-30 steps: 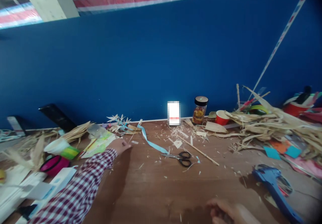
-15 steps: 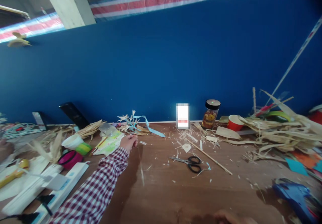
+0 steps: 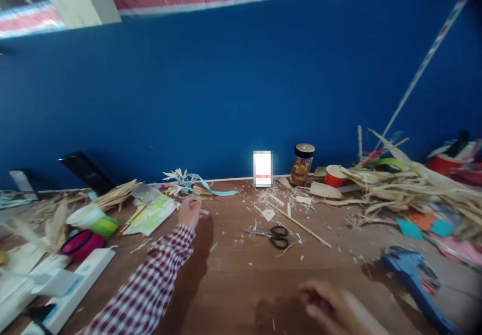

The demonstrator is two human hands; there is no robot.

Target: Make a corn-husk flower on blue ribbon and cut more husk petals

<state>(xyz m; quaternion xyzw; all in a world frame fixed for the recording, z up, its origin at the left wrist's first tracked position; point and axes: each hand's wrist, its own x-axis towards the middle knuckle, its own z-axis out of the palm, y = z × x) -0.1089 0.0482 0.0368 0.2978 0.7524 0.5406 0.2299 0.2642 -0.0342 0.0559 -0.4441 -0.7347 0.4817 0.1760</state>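
Observation:
My left hand [image 3: 189, 211], in a red-and-white checked sleeve, reaches across the brown table [image 3: 233, 285]. Its fingers are pinched together at the thin stem of a straw flower [image 3: 179, 180], which has a light blue ribbon [image 3: 222, 193] tied to it and lies by the blue wall. My right hand [image 3: 333, 307] hovers low over the table's near edge. It is blurred with curled fingers, and I cannot tell whether it holds anything. Black-handled scissors [image 3: 273, 235] and a long thin stick [image 3: 301, 225] lie between the two hands.
Dry husks [image 3: 406, 187] are piled at the right, with a red cup [image 3: 334, 175] and a jar [image 3: 302, 164] near the wall. A blue tool [image 3: 412, 274] lies at the front right. On the left are green paper [image 3: 150, 214], a pink roll [image 3: 81, 244] and white boxes [image 3: 71, 287].
My left hand has shifted right and towards the wall. The blue ribbon, which lay stretched out over the table, now lies along the wall. My right hand has come further into view.

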